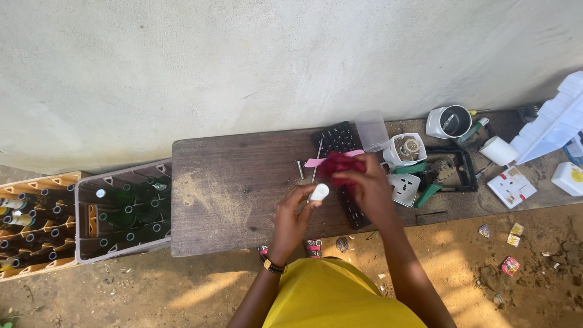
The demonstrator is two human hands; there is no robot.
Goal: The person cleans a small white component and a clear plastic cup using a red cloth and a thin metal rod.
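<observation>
My left hand (293,217) holds a small white oval part (319,192) above the dark wooden bench (225,188). My right hand (367,188) grips a crumpled dark red cloth (340,163) just right of the white part. Under my right hand lies a black keyboard-like object (340,140), partly hidden. A pink strip (316,161), a bolt (300,169) and a thin metal rod (316,159) lie on the bench beside the cloth.
A clear plastic cup (371,130), a white tub of parts (405,147), a white socket plate (405,188), a black frame (464,170), a kettle-like pot (449,121) and a tape roll (498,150) crowd the bench's right. Bottle crates (121,209) stand left.
</observation>
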